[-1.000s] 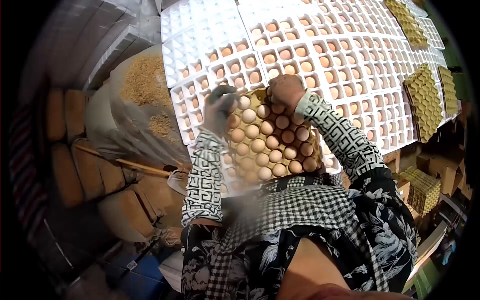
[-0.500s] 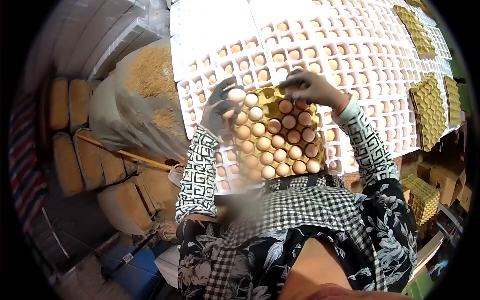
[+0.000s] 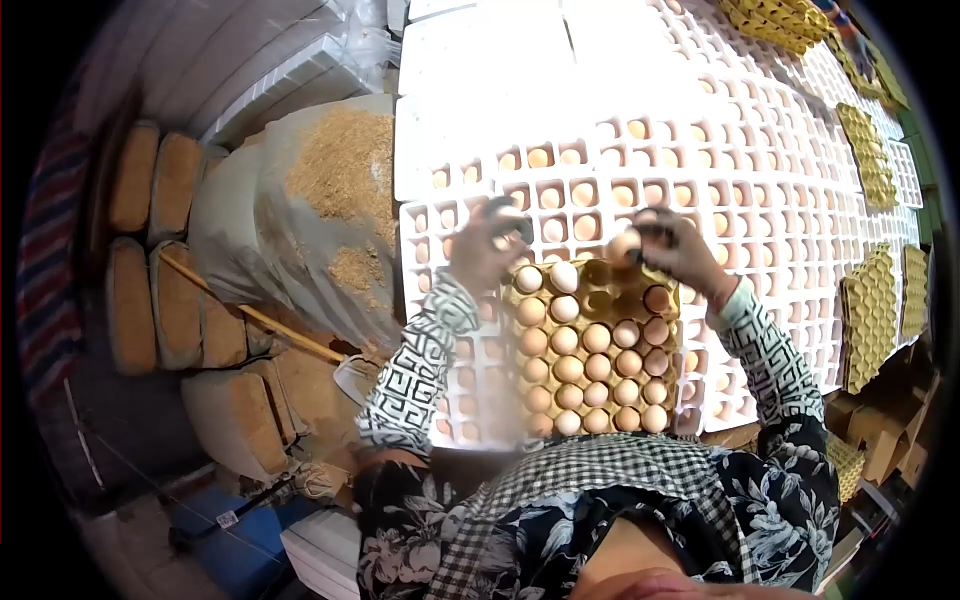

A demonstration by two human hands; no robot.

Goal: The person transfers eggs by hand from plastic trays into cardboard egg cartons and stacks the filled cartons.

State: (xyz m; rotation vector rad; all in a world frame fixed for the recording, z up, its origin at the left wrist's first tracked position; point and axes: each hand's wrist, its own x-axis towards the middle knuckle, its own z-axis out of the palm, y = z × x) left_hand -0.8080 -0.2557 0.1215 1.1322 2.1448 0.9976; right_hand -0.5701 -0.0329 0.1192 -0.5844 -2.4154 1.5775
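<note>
A yellow pulp tray (image 3: pixel 610 300) full of eggs, save for a few bare cups in its far rows, lies close to my apron on top of the white foam trays (image 3: pixel 590 245). Above its far right part, my right hand (image 3: pixel 672 247), in a dark glove, pinches an egg (image 3: pixel 624 247). My left hand (image 3: pixel 492 240) is by the far left corner of the yellow tray, fingers curled round an egg (image 3: pixel 505 240), somewhat blurred. The foam trays beyond hold eggs in square cells.
Stacks of yellow pulp trays (image 3: pixel 868 315) stand on the right side. On the left are a plastic-covered heap with grain-like husks (image 3: pixel 345 160), a wooden stick (image 3: pixel 250 312) and brown filled bags (image 3: pixel 235 420). White foam blocks (image 3: pixel 290 85) rise at the back left.
The view has shifted, so the trays appear lower and further right. My right hand has come to hold an egg, and more cups show bare in the yellow tray's far rows.
</note>
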